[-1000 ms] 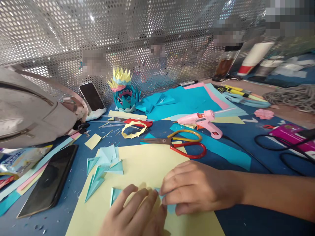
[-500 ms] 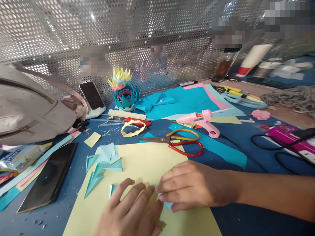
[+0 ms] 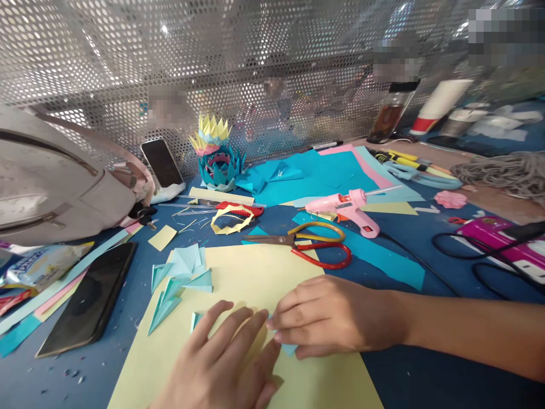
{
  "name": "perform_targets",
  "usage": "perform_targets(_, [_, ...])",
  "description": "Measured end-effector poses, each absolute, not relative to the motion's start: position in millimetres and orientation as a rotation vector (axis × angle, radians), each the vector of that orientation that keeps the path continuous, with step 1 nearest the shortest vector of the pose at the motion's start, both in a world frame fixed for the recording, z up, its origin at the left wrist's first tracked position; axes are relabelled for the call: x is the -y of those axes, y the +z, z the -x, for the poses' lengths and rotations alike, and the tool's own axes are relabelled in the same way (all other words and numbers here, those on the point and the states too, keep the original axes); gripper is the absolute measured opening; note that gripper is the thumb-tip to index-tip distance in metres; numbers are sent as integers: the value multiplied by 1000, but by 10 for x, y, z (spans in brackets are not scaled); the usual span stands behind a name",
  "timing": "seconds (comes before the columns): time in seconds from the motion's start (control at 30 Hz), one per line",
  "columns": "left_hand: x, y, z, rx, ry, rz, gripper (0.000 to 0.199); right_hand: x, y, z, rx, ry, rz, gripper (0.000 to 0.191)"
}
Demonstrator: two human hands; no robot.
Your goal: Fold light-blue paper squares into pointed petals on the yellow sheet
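Observation:
A small piece of light blue paper [image 3: 289, 349] lies over a pale yellow sheet [image 3: 242, 266], mostly covered by my fingers. My right hand [image 3: 330, 318] comes in from the right, fingers close together and pressed on it. From the near side, my left hand [image 3: 232, 355] meets its left edge with thumb and index finger, while the other fingers arch over the sheet. Several folded light blue paper triangles [image 3: 181, 278] rest on the sheet's upper left. Scissors [image 3: 293, 241] with yellow and red handles lie just beyond the sheet.
Beyond are a pink glue gun [image 3: 344, 207], a yellow paper ring [image 3: 232, 220], a red-handled cutter [image 3: 242, 208], blue sheets [image 3: 315, 176] and a folded-paper model [image 3: 219, 162]. A black phone [image 3: 91, 301] lies left, near a backpack [image 3: 63, 176]. A purple power strip [image 3: 502, 244] stands right.
The view has shifted slightly. Both hands stay at the light blue paper with almost the same grip; nothing else has visibly moved.

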State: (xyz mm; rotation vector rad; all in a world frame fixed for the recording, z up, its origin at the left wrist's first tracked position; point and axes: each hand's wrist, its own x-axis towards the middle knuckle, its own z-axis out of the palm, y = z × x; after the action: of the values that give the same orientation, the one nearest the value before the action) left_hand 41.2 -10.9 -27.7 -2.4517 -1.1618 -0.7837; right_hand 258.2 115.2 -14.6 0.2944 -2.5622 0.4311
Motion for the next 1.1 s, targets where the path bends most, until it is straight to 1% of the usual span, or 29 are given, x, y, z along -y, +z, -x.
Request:
perform_targets(0.17, [113, -369, -414, 1109, -906, 2407, 33, -1155, -160, -2585, 2579, 405, -295, 19])
perform_targets(0.37, [128, -307, -346, 1171, -810, 2464, 33, -1143, -158, -2588, 2592, 353, -303, 20])
perform_targets(0.5, [129, -248, -341, 1224, -850, 2446, 32, -1141, -157, -2595, 2612, 309, -323, 22])
perform_targets(0.8, [128, -257, -341, 1231, -854, 2456, 27, -1149, -177, -2598, 2637, 323, -319, 24])
perform_targets(1.1, [124, -278, -338, 1205, -849, 2458, 26, -1158, -136, -2594, 2654, 296, -346, 19])
